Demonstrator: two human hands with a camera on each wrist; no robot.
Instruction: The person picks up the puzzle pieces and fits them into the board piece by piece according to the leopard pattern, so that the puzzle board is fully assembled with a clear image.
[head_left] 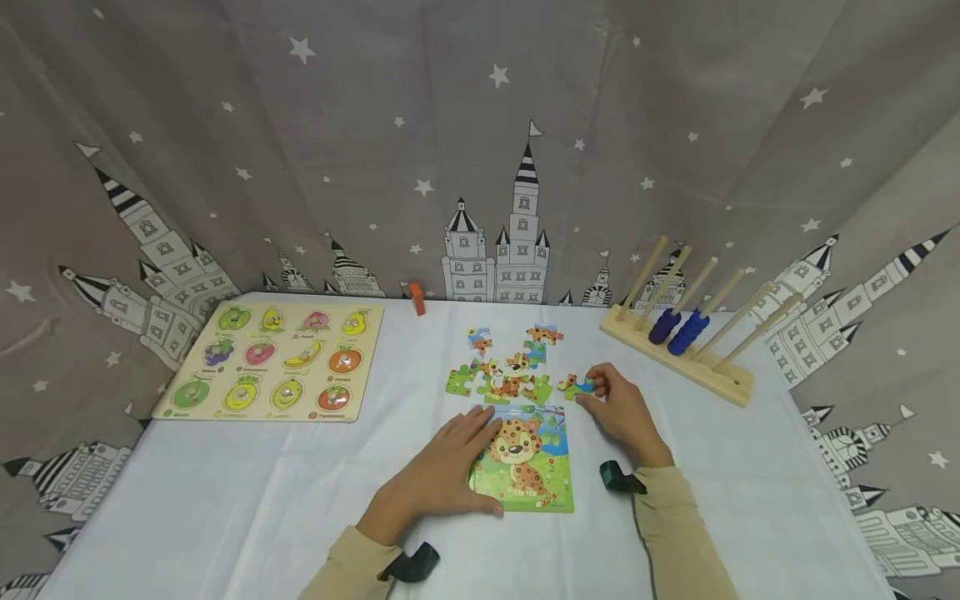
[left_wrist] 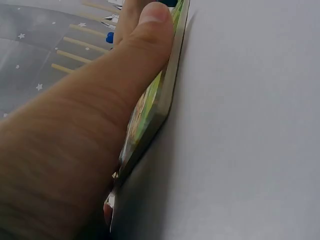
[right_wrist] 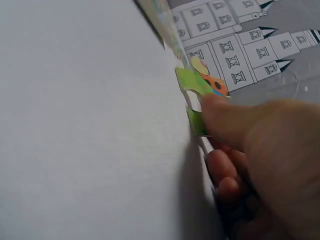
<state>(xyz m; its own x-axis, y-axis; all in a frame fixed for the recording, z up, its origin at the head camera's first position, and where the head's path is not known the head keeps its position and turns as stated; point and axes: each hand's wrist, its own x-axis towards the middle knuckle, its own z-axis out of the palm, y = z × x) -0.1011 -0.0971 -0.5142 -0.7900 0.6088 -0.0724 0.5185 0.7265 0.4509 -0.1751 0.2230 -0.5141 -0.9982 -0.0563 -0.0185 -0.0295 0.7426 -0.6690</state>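
The left hand (head_left: 442, 471) lies across the left part of a square picture board showing a spotted orange leopard cub on green grass (head_left: 551, 479), its fingers extended towards the far edge and its thumb at the near edge, a wide spread resting on top. The right hand (head_left: 621, 412) has a narrow grip, pinching a green, blue and orange jigsaw piece (head_left: 572, 389) between thumb and fingers, right of the board's far edge.

Just beyond the board, a partly joined cluster of leopard jigsaw pieces (head_left: 517, 386) lies on the white cloth-covered table (head_left: 247, 508); a blue and orange jigsaw piece (head_left: 479, 340) sits near its far left.

To the left lies a pale wooden board with painted fruit pictures (head_left: 295, 327). A small orange object (head_left: 417, 299) is at the far edge. At far right stands a slanted wooden peg rack (head_left: 712, 379) with dark purple beads (head_left: 663, 326) and blue beads (head_left: 687, 334), before a grey castle-and-star curtain (head_left: 360, 117).
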